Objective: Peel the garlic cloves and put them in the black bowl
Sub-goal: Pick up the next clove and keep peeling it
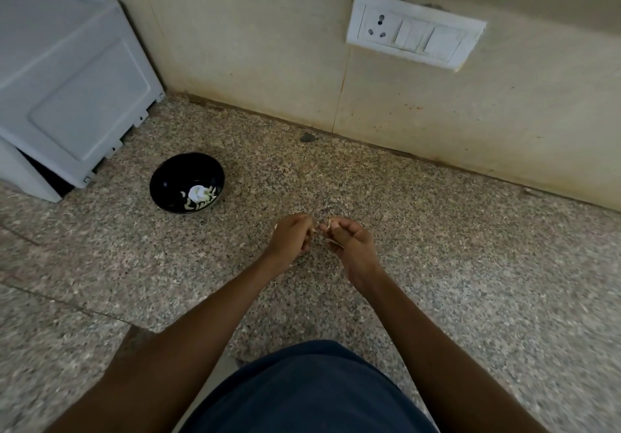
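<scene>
Pinching a garlic clove (328,223), right hand (349,242) curled, left hand (289,238) curled alongside

Your hands (322,241) meet over the counter (470,264), with the bowl (187,182) to their left holding peeled cloves (198,197).

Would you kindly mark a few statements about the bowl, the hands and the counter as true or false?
1. The black bowl already holds pale garlic pieces. True.
2. The bowl sits to the right of the hands. False: it is to their left, near the white appliance.
3. The left hand and right hand are close together above the counter. True.
4. The right hand is reaching into the bowl. False: it is apart from it.
5. A plug sits in the wall socket. False: it is empty.
</scene>
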